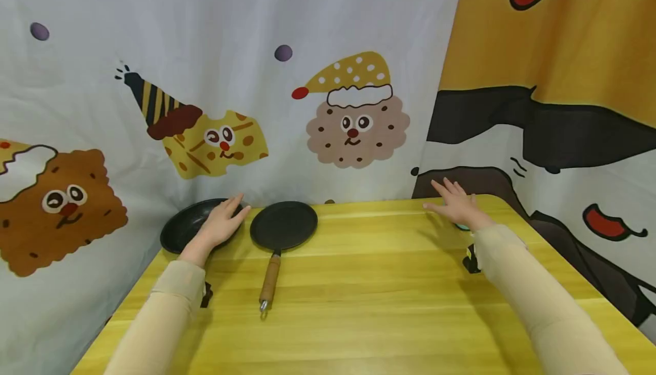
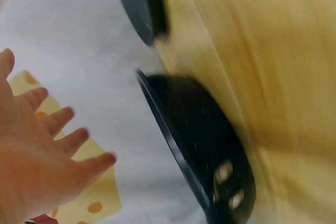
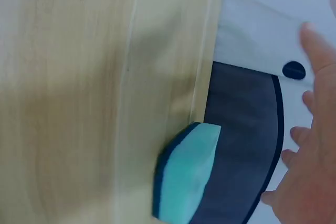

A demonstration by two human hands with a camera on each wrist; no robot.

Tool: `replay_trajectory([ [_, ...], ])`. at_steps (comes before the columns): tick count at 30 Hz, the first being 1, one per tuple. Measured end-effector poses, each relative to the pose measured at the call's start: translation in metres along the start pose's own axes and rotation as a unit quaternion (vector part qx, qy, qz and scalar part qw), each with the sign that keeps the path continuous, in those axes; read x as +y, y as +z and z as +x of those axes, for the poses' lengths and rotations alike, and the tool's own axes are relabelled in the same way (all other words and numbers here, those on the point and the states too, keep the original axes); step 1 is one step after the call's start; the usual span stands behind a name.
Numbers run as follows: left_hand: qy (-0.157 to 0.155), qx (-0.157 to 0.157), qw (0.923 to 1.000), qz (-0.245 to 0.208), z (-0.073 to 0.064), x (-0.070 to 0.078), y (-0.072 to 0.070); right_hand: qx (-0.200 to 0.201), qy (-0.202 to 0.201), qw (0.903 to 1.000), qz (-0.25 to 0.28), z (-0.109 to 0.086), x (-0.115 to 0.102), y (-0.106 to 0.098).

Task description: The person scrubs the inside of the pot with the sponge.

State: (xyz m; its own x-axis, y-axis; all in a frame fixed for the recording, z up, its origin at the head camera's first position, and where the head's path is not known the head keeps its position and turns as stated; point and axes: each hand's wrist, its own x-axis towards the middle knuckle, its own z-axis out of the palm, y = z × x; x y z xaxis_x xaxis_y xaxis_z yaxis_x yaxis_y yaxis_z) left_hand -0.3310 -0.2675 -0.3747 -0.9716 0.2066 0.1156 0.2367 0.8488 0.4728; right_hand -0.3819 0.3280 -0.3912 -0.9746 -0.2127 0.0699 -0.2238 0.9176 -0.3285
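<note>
My left hand [image 1: 224, 222] is held out above a deep black pan [image 1: 187, 228] at the table's far left, fingers spread and holding nothing. In the left wrist view that pan [image 2: 194, 135] shows its dark side, with two rivet-like spots, apart from the fingers. Just right of it lies a flat black pan [image 1: 284, 225] with a wooden handle [image 1: 270, 279] pointing toward me. My right hand [image 1: 458, 204] hovers near the far right corner, fingers spread, gripping nothing. Below it sits a teal sponge [image 3: 190, 174] with a dark layer, mostly hidden by the hand in the head view.
The yellow wood-grain table [image 1: 369, 295] ends at a white curtain [image 1: 246, 16] printed with cartoon food. An orange, white and dark printed curtain [image 1: 589, 50] hangs along the right side. Small black wrist devices show beneath both sleeves.
</note>
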Motion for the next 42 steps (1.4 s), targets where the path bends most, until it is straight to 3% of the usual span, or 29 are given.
replay_trajectory([
  [2, 0.008, -0.014, 0.9973, -0.072, -0.005, 0.008, 0.006, 0.002, 0.006, 0.9995, 0.032, -0.01, 0.003, -0.002],
  [5, -0.012, -0.049, 0.988, -0.146, -0.015, 0.02, 0.014, 0.005, 0.021, 0.9975, 0.068, -0.022, 0.01, -0.004],
  [10, -0.056, -0.108, 0.9731, -0.195, -0.036, 0.025, 0.025, 0.016, 0.04, 0.9933, 0.107, -0.025, 0.018, -0.001],
  [14, -0.086, -0.155, 0.9511, -0.253, -0.052, 0.022, 0.033, 0.026, 0.056, 0.9898, 0.128, -0.024, 0.02, 0.004],
  [17, -0.091, -0.186, 0.937, -0.281, -0.059, 0.021, 0.039, 0.035, 0.069, 0.9873, 0.139, -0.025, 0.025, 0.007],
  [25, -0.092, -0.243, 0.9101, -0.323, -0.062, 0.023, 0.052, 0.028, 0.118, 0.9852, 0.121, -0.026, 0.043, 0.016],
  [29, -0.098, -0.271, 0.9054, -0.312, -0.064, 0.026, 0.056, 0.025, 0.135, 0.9842, 0.113, -0.024, 0.05, 0.019],
  [32, -0.097, -0.281, 0.9074, -0.297, -0.065, 0.03, 0.059, 0.025, 0.132, 0.9863, 0.095, -0.025, 0.053, 0.022],
  [38, -0.082, -0.285, 0.9081, -0.295, -0.066, 0.036, 0.063, 0.04, 0.136, 0.9875, 0.068, -0.028, 0.054, 0.026],
  [42, -0.068, -0.282, 0.9101, -0.296, -0.065, 0.04, 0.068, 0.062, 0.114, 0.9898, 0.059, -0.027, 0.051, 0.029],
])
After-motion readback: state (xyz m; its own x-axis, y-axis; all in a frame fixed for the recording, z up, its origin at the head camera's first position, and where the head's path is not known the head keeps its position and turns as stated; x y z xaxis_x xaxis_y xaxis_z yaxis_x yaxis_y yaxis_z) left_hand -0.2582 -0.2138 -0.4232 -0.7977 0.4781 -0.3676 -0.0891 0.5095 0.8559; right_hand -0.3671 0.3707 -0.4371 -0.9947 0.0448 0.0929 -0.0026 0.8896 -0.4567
